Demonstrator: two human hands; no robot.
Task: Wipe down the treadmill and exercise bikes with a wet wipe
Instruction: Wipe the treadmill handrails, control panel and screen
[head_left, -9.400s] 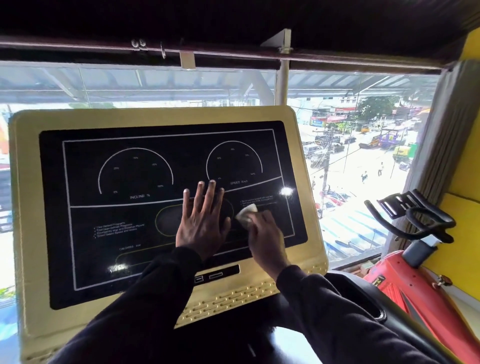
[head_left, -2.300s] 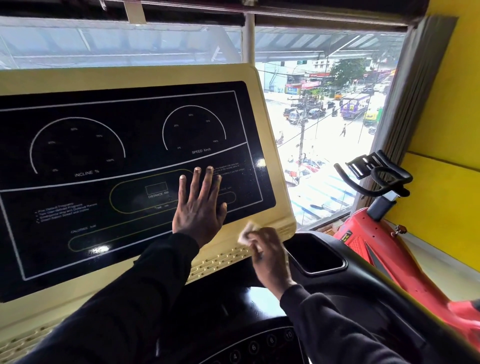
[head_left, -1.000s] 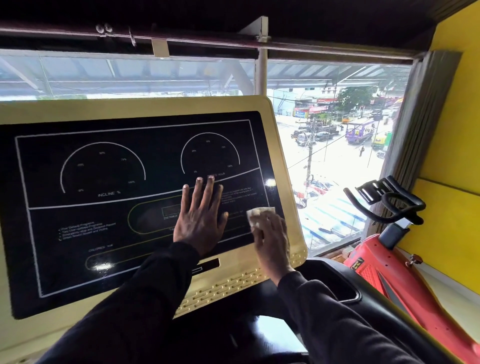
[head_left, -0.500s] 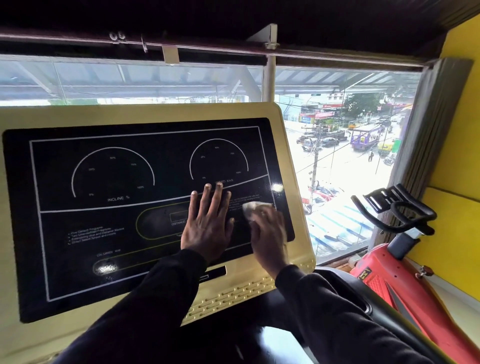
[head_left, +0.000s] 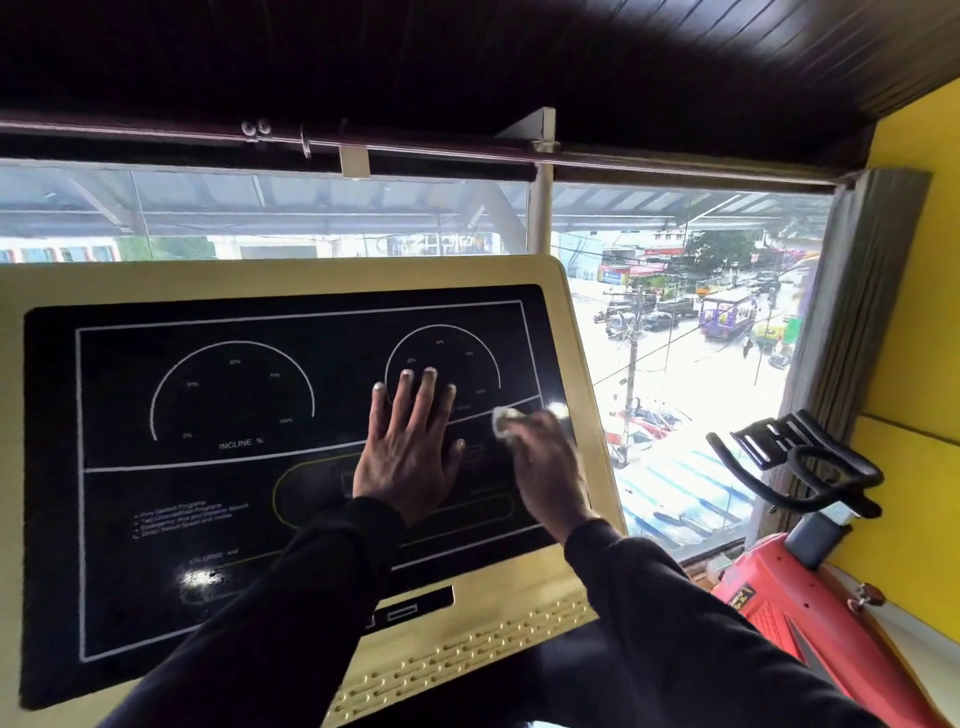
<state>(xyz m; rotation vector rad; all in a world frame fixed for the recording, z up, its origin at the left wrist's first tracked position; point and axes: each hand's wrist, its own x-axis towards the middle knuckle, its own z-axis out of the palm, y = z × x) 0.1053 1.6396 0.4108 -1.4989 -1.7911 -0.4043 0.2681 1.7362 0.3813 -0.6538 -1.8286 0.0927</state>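
Observation:
The treadmill console (head_left: 291, 275) has a cream frame around a black display panel (head_left: 234, 400) with white dial markings. My left hand (head_left: 408, 452) lies flat on the panel, fingers spread over the speed dial. Just to its right, my right hand (head_left: 548, 467) holds a small crumpled white wet wipe (head_left: 505, 420) against the panel near its right edge; the hand is blurred. A red exercise bike (head_left: 795, 603) with black handlebars (head_left: 800, 462) stands at the lower right.
A wide window (head_left: 675, 364) behind the console looks down on a street. A grey curtain (head_left: 852, 322) hangs at its right side beside a yellow wall (head_left: 914, 338). A dark ceiling and a curtain rail (head_left: 415, 148) run overhead.
Over the last second my right hand slid the wipe up the panel from near its lower right corner towards the speed dial. My left hand also shifted upward on the panel.

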